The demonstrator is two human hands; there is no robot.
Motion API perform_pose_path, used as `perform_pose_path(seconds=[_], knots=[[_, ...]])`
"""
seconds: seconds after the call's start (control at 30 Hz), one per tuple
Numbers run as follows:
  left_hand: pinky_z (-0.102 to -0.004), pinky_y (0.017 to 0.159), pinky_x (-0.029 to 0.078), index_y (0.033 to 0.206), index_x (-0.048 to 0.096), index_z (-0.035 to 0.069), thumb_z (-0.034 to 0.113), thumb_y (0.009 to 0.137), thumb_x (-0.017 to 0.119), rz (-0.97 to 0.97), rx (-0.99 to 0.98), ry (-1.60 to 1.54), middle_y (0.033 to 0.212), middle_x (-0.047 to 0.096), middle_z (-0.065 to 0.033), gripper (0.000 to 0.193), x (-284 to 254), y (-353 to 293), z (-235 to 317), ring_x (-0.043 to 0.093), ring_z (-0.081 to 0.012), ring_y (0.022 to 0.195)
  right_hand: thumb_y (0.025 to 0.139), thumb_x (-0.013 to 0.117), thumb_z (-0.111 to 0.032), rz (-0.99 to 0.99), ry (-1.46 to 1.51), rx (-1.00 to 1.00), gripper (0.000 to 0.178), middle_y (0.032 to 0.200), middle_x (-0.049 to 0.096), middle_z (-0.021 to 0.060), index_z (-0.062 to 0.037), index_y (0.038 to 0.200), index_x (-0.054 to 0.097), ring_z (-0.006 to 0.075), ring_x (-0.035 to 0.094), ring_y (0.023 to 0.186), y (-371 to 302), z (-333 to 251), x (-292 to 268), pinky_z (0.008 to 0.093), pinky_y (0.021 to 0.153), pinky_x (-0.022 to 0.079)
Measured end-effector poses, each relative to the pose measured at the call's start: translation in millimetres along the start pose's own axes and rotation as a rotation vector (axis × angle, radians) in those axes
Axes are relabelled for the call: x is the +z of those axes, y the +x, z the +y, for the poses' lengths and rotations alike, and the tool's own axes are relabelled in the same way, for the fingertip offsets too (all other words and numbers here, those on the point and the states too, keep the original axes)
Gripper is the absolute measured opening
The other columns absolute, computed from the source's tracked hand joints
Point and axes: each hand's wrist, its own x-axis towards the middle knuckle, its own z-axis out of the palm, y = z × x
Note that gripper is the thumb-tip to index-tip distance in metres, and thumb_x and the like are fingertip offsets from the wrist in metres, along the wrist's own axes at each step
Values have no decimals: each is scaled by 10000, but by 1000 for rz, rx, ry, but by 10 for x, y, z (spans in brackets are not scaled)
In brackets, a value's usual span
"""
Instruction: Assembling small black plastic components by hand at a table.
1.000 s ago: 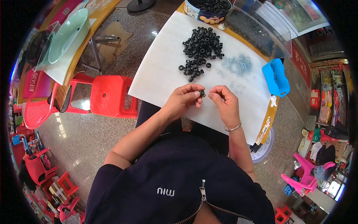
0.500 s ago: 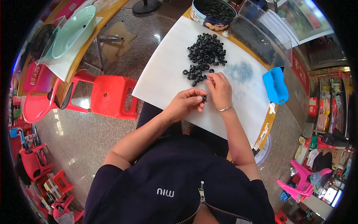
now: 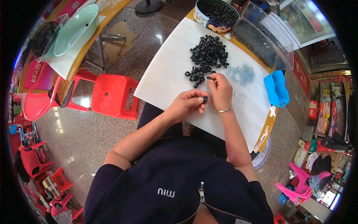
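A small black ring-shaped piece (image 3: 205, 99) is pinched between the thumb and fingers of my left hand (image 3: 188, 103), over the white tabletop's near part. My right hand (image 3: 222, 92), with a bracelet at the wrist, is closer to the pile, thumb and forefinger closed. A small dark piece (image 3: 209, 78) shows at its fingertips; its shape is partly hidden. Just beyond lies a heap of black ring pieces (image 3: 209, 52), with a smaller cluster (image 3: 196, 74) on its near side. To the right spreads a patch of tiny bluish-grey bits (image 3: 241, 73), too small to name.
A round tin (image 3: 218, 28) of black pieces stands at the table's far edge, beside a clear plastic box (image 3: 257, 44). A blue container (image 3: 276, 89) sits at the right edge. Left are a red stool (image 3: 112, 95) and another table with a green basin (image 3: 76, 31).
My right hand's fingertips have drawn slightly back from the black cluster, with a dark piece at them. The left hand keeps its ring piece in nearly the same place. The view has shifted slightly.
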Motion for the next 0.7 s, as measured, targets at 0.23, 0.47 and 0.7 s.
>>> perform_pose_path(seconds=[0.23, 0.47, 0.7], knots=[[-225, 652, 504, 1086, 559, -18, 51, 891, 544, 60, 22, -113, 927, 616, -103, 208, 13, -14, 1, 585, -115, 711, 774, 646, -36, -82, 341, 141, 66, 760, 657, 56, -22, 829, 612, 111, 604, 637, -259, -261, -351, 249, 595, 477], [-217, 633, 508, 1067, 570, -41, 41, 880, 555, 83, 30, -104, 917, 626, -99, 205, 58, -30, 7, 591, -112, 706, 778, 643, -9, -144, 380, 107, 79, 775, 649, 54, -14, 856, 645, 105, 590, 670, -408, -416, -500, 230, 612, 467], [-221, 633, 509, 1047, 578, -32, 55, 872, 578, 86, 13, -63, 873, 630, -79, 195, 70, -40, 7, 599, -117, 676, 781, 643, -5, -152, 349, 45, 87, 792, 643, 57, -14, 868, 645, 107, 582, 663, -417, -439, -504, 232, 597, 456]])
